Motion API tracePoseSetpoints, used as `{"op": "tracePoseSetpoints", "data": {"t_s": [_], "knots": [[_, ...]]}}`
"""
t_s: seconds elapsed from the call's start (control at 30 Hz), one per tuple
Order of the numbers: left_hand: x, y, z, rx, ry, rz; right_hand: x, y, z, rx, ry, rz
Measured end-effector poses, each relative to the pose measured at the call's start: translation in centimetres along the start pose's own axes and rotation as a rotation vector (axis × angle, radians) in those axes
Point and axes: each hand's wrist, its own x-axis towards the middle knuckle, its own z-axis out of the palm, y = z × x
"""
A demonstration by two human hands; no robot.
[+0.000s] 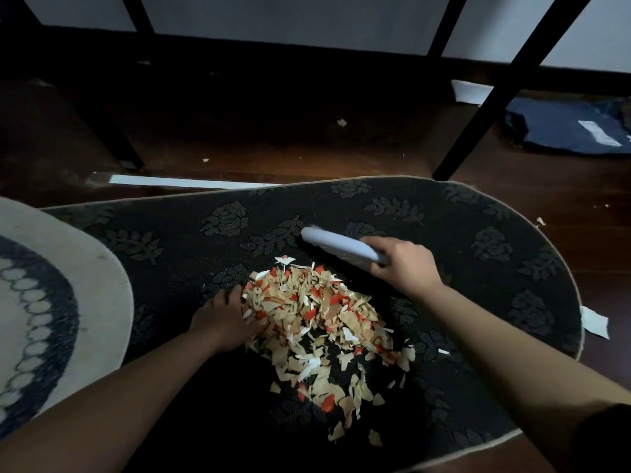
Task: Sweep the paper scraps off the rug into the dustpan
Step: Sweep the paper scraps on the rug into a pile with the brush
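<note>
Tan, red and white paper scraps (317, 322) heaped mid black floral rug (478, 247). Left hand (227, 319) flat against heap's left edge; right hand (403, 264) wrapped round pale lilac brush (338, 245) just beyond heap, long axis crosswise. Dustpan unseen.

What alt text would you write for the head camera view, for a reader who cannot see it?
A person's left hand presses against a pile of paper scraps on a dark floral rug, while the right hand grips a pale brush handle just beyond the pile. No dustpan is visible.
</note>
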Motion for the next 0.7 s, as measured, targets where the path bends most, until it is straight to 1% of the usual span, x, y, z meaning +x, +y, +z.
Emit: {"op": "tracePoseSetpoints", "data": {"t_s": [0.17, 0.27, 0.37, 0.43, 0.5, 0.57, 0.63, 0.7], "knots": [[0.1, 0.2, -0.1, 0.005, -0.003, -0.02, -0.5, -1.0, -0.4, -0.034, -0.043, -0.179], [0.0, 0.2, 0.0, -0.002, -0.009, -0.01, -1.3, -0.9, -1.6, 0.001, 0.016, -0.204], [-0.2, -0.1, -0.1, -0.013, -0.01, -0.013, -2.0, 0.5, -3.1, 0.003, 0.11, -0.15], [-0.1, -0.1, -0.2, -0.011, -0.01, -0.018, -2.1, 1.9, -3.8, -0.006, 0.132, -0.052], [0.0, 0.0, -0.2, -0.008, -0.012, -0.015, -1.8, 3.3, -3.9, -0.021, 0.117, 0.067], [0.1, -0.1, -0.3, -0.01, -0.021, -0.02, -1.4, 4.0, -3.4, -0.039, 0.091, 0.141], [0.2, -0.3, -0.2, -0.014, -0.019, -0.024, -1.0, 4.0, -2.6, -0.036, 0.064, 0.172], [0.3, -0.5, -0.2, -0.017, -0.014, -0.019, -0.3, 2.9, -1.7, -0.011, 0.049, 0.151]]}}
